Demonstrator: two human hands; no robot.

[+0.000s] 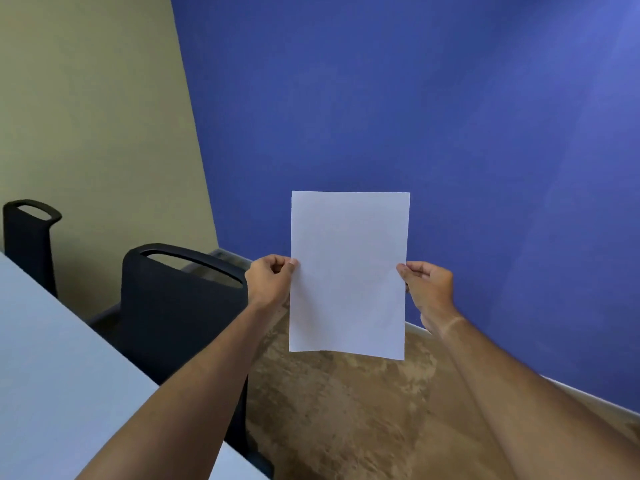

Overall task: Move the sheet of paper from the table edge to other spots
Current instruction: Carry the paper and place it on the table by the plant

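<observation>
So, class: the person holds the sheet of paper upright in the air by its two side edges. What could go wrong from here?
1. The sheet of paper is pinched only at its side edges by the left hand and right hand; its free lower part may flop or crease.
2. It hangs over the floor, away from the table; a loosened pinch would likely drop it there.
3. The nearer chair stands between sheet and table, so a swing back may snag it.

Two black chairs (180,306) (29,237) tucked at the table, blue wall (450,116) meeting beige wall (86,116), mottled brown carpet (346,410).
</observation>
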